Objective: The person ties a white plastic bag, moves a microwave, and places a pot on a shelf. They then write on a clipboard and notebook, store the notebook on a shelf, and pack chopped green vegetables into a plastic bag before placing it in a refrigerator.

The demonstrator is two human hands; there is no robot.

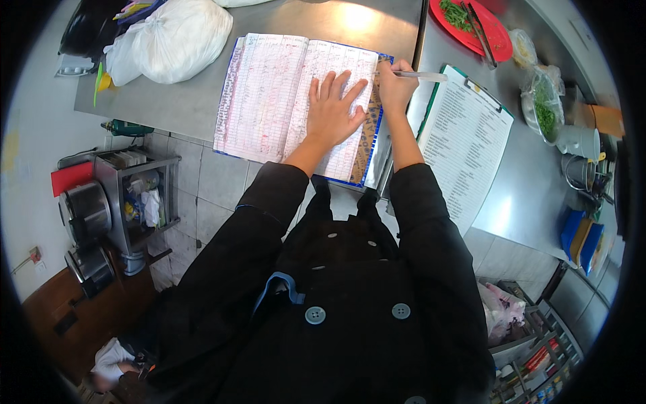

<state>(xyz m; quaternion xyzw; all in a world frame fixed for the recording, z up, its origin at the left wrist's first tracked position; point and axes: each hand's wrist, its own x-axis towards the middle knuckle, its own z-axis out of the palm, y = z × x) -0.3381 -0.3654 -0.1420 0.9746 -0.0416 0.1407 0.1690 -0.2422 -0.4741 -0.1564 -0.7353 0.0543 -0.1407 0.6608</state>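
A ruled ledger book lies spread on the stainless steel table, its pages filled with handwritten columns in red and dark ink. My left hand rests flat on the right-hand page, fingers spread. At that page's outer edge, my right hand grips a pen whose pale barrel points to the right. The pen's tip is mostly hidden by my fingers. Beside my right forearm is a green clipboard with a long printed sheet under its clip.
Tied white plastic bags sit at the table's back left. On the right counter are a red plate of green vegetables with tongs and a bowl of chopped greens. A metal rack stands left; a person is behind.
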